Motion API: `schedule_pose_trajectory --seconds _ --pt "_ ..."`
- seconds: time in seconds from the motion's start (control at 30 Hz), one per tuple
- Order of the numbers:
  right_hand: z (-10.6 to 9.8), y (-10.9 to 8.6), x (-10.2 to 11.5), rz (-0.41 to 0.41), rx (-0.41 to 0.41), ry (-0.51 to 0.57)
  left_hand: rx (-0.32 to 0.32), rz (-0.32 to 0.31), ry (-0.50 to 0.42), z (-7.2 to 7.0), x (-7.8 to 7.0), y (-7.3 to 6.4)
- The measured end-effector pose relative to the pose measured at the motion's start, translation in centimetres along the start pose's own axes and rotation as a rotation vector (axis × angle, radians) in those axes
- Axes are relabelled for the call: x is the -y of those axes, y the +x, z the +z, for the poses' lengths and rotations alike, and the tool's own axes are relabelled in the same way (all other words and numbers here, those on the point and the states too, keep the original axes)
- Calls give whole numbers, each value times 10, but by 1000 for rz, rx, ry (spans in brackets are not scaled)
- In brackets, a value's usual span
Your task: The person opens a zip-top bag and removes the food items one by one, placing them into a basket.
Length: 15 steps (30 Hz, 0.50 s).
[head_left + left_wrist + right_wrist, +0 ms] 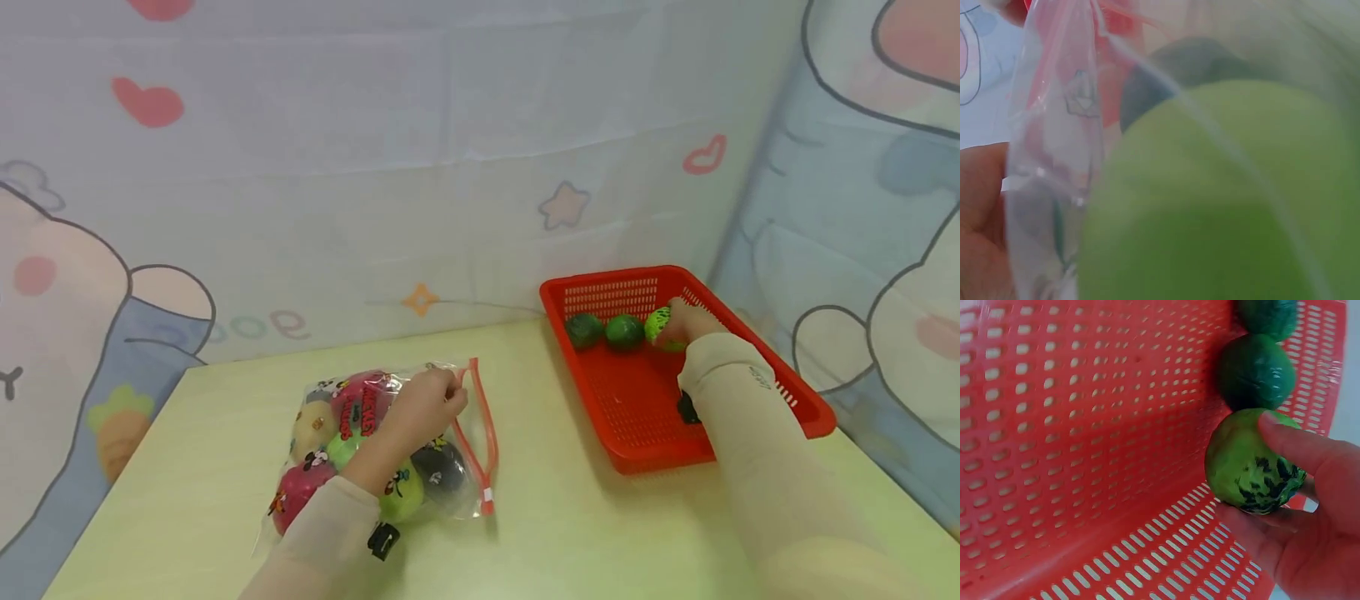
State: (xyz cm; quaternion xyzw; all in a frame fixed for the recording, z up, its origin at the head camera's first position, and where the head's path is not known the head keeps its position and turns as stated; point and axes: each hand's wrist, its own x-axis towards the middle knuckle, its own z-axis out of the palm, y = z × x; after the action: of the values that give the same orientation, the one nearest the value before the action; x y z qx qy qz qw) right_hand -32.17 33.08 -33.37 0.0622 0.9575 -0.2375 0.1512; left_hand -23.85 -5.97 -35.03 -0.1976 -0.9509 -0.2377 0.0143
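My left hand (427, 404) lies over a clear zip bag (480, 492) with a red-orange zip edge, its curled fingers pinching the plastic near the mouth. Cartoon figures and red lettering are printed on the bag, and several round fruits fill it: pinkish-red, cream, light green and dark ones. A light green fruit (1222, 200) looms large in the left wrist view. Inside the red basket (618, 454), my right hand (1329, 519) grips a light green round fruit (1254, 462) with black blotches, thumb on top and fingers beneath. Beside it sit two dark green fruits (624, 332) (584, 331).
The slotted red basket stands at the back right of the pale table (540, 533), near the right-hand cloth. A printed cloth backdrop (360, 208) hangs behind the table. Table surface lies between bag and basket.
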Motion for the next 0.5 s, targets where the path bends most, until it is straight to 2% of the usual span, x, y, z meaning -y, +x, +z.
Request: schedule_pose_trajectory --seconds 0.13,0.37,0.5 --pt "9 0 -5 19 -33 -97 17 22 -15 1 -1 -3" --pt "24 0 0 107 -6 -29 31 51 -13 4 -1 -6" --pt "25 2 -4 68 -57 -122 21 65 -6 5 0 -7"
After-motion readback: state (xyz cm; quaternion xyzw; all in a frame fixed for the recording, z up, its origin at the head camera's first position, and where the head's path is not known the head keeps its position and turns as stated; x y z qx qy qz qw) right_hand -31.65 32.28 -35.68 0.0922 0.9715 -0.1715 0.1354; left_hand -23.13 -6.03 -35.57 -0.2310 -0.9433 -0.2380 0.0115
